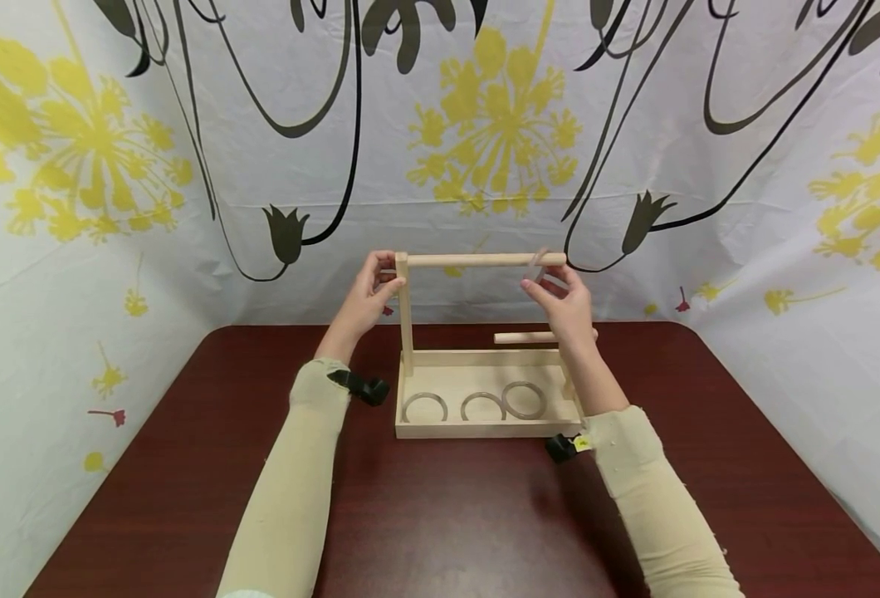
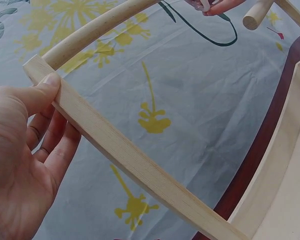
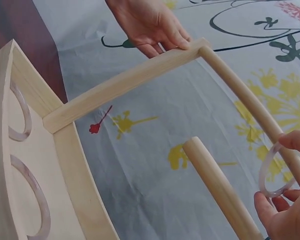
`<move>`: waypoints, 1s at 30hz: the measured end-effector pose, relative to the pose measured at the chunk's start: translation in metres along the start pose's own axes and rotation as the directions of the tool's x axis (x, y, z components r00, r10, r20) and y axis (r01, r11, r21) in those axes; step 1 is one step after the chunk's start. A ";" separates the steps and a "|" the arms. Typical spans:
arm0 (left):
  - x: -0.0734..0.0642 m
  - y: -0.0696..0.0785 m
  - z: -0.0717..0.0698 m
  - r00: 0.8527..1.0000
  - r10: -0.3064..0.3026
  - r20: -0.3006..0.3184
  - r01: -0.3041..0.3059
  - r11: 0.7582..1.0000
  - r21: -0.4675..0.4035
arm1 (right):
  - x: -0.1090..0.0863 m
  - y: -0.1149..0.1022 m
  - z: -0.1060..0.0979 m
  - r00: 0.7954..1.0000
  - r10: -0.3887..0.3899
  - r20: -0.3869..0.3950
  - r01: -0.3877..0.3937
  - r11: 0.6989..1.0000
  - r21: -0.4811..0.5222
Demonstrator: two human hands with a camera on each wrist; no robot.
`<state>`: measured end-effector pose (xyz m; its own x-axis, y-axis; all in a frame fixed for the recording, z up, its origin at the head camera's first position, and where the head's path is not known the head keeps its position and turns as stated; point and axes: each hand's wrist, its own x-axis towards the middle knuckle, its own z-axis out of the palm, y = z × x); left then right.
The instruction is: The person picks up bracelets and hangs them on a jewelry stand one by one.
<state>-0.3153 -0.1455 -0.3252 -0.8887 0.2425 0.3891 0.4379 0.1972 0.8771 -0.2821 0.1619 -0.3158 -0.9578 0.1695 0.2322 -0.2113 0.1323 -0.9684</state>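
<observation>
A wooden jewelry stand has an upright post [image 2: 115, 142], a long upper rod [image 1: 470, 260] and a shorter lower rod [image 3: 220, 187] above a shallow tray [image 1: 485, 431]. At the post's top, my left hand [image 1: 359, 306] grips the wood, thumb on the near face and fingers behind. Near the upper rod's free end, my right hand [image 1: 570, 309] pinches a pale translucent bangle [image 3: 262, 176] that hangs around the rod. Inside the tray lie three similar bangles: one at the left [image 1: 425, 394], one in the middle [image 1: 483, 394] and one right of it [image 1: 524, 384].
The stand sits on a dark red-brown table [image 1: 440, 498] near its back edge. Behind it hangs a white curtain [image 1: 380, 166] with yellow and grey plant prints. A black wrist camera [image 1: 369, 390] is strapped to the left sleeve, another [image 1: 559, 448] to the right one.
</observation>
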 end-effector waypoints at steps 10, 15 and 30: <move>0.001 -0.003 0.000 1.000 -0.007 -0.004 0.007 1.000 0.009 | 0.000 0.003 0.007 0.999 0.034 0.032 -0.035 0.999 0.038; -0.001 -0.005 0.001 1.000 -0.019 -0.004 0.019 1.000 0.009 | -0.001 0.006 0.010 0.998 0.041 0.037 -0.043 0.999 0.032; 0.002 -0.002 0.000 1.000 -0.021 -0.002 0.021 0.999 -0.025 | -0.001 0.004 0.020 0.997 0.012 0.076 -0.015 0.999 0.049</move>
<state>-0.3180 -0.1450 -0.3261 -0.8981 0.2366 0.3708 0.4154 0.1788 0.8919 -0.2859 0.1425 -0.3216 -0.9722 0.0964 0.2132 -0.2057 0.0820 -0.9752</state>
